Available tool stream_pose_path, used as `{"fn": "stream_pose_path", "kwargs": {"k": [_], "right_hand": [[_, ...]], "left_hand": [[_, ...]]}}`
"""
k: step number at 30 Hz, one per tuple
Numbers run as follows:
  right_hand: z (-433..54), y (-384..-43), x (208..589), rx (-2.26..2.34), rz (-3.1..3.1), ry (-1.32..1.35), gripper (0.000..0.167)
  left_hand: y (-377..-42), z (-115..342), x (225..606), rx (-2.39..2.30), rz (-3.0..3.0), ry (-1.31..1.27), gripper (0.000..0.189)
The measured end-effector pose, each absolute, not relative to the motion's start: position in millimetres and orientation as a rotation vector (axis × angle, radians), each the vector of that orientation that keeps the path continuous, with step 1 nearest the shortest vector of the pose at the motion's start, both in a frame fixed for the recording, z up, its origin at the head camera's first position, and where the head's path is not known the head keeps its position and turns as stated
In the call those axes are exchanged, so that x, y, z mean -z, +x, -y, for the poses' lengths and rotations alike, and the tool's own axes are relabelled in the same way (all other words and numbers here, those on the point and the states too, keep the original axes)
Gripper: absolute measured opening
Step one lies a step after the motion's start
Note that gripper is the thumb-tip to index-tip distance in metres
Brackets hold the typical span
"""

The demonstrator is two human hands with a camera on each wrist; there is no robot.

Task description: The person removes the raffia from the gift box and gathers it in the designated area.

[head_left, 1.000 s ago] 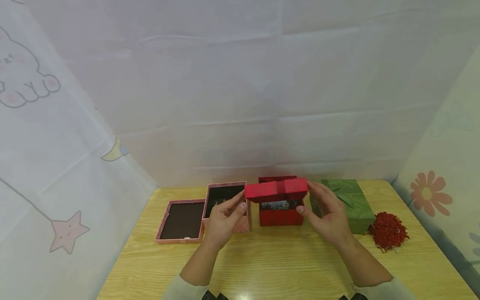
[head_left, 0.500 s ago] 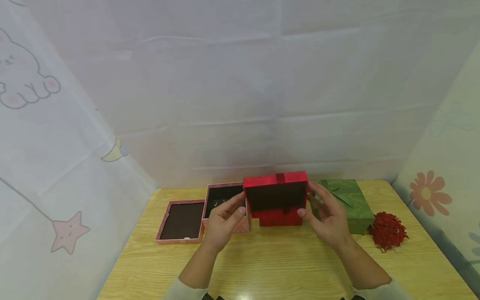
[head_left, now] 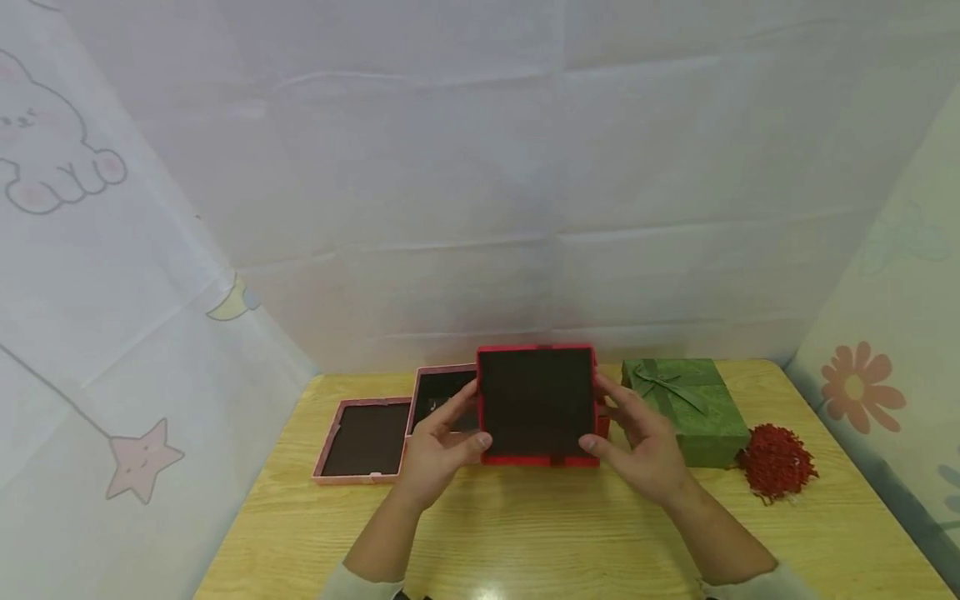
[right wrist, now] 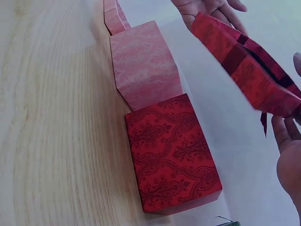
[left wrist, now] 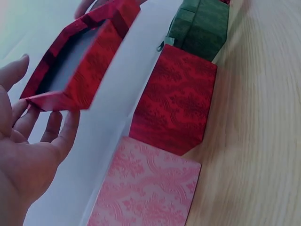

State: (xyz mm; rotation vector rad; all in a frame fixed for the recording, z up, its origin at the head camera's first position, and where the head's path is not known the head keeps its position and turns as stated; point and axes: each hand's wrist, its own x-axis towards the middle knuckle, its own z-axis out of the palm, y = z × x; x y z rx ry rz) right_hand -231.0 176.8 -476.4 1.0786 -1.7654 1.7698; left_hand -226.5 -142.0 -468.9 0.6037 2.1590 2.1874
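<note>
A red patterned box lid (head_left: 536, 402) is held up on edge in front of me, its dark inner side facing me. My left hand (head_left: 433, 462) grips its left edge, thumb at the near lower corner and fingers along the side. On the opposite edge, my right hand (head_left: 648, 454) pinches it between thumb and fingers. Behind the lid, the red box (right wrist: 171, 153) stands on the table, mostly hidden in the head view. Both wrist views show lid and box apart. A dark ribbon band (right wrist: 233, 58) crosses the lid's outside.
Left of the red box stands an open pink box (left wrist: 146, 188), with its pink lid (head_left: 363, 439) lying inside up beside it. On the right are a closed green box (head_left: 686, 408) with a bow and a heap of red shredded paper (head_left: 777, 462). A white cloth (head_left: 480, 208) hangs behind.
The red lid has turned from nearly level over the red box to upright, its dark inside swinging round towards me and covering the box from view. Both hands kept hold and shifted slightly left.
</note>
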Motion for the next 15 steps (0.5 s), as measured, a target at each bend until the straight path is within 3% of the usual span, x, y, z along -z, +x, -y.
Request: {"fn": "stream_pose_path", "kwargs": {"k": [7,15], "right_hand": [[-175.9,-225.8,482.3,-1.761,1.981,1.057,0.099],[-172.8,-222.9,484.7,-1.772,2.118,1.092,0.115]], "left_hand": [[-225.2,155.7,475.2,-2.1,-2.22,0.582,0.077],[-223.5,169.2,476.2,-2.086,-2.104,0.726,0.086]]}}
